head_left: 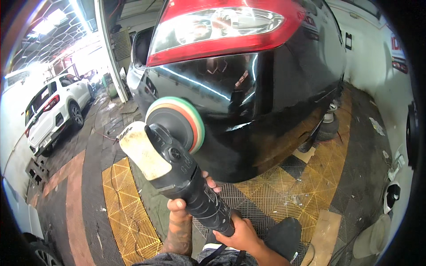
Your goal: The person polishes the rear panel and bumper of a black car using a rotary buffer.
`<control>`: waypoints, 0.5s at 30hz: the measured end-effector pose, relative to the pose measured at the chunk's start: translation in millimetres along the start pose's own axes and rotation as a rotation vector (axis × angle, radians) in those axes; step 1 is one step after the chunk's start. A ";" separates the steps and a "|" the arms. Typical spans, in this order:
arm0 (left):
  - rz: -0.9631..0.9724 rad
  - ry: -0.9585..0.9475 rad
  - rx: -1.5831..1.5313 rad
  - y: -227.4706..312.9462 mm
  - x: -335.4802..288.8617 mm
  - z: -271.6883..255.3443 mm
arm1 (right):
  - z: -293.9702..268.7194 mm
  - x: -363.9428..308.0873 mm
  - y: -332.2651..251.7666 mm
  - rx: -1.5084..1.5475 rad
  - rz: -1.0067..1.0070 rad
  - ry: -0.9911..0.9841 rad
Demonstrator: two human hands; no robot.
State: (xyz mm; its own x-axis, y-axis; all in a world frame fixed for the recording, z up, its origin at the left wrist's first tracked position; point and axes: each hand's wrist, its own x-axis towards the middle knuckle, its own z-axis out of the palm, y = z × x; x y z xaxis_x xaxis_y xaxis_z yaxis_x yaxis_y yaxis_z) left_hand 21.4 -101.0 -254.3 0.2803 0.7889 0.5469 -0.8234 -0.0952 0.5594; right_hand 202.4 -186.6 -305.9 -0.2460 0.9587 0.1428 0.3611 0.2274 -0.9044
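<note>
A black power polisher (179, 175) with a worn cream-coloured cover on its head slants across the middle. My left hand (179, 209) is closed around its body from below, with the thumb on one side and fingertips showing on the other. Toward the cord end, my right hand (243, 235) wraps the rear of the handle. The round pad (199, 124), edged in green, cream and orange, faces the left part of a glossy black car bumper (266, 102). It appears to lie against the paint. Above the bumper is a red and clear tail light (222, 26).
Black and yellow grid tiles (126, 208) cover the floor. A white car (62, 104) stands at far left, near a concrete block (36, 172). A flat piece of cardboard (323, 237) lies at lower right, by a white wall (372, 66). A pole (108, 48) rises behind the black car.
</note>
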 end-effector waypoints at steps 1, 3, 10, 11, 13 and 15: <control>-0.026 0.018 0.033 -1.9 -3.1 1.3 | 0.7 -0.6 3.6 0.008 -0.015 0.002; -0.066 0.029 0.083 -10.3 -6.7 12.2 | 2.2 -5.4 21.5 0.056 -0.066 0.048; -0.191 -0.045 0.335 -44.8 -8.3 33.6 | -15.6 -17.7 76.1 0.134 -0.143 0.075; -0.196 -0.036 0.378 -49.0 -7.8 38.5 | -19.3 -19.0 82.0 0.169 -0.112 0.052; -0.213 -0.037 0.419 -54.3 -6.4 42.9 | -23.6 -14.9 97.1 0.169 -0.132 0.044; -0.172 0.009 0.473 -57.6 -8.6 43.9 | -31.7 -9.9 97.2 0.151 -0.128 -0.019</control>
State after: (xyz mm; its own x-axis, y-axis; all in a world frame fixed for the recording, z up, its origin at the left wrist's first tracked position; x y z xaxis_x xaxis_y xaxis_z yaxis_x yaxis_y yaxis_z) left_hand 88.1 -128.9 -263.9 0.3860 0.8225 0.4177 -0.4509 -0.2268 0.8633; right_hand 268.5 -168.6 -382.5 -0.2985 0.9200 0.2538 0.1873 0.3172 -0.9297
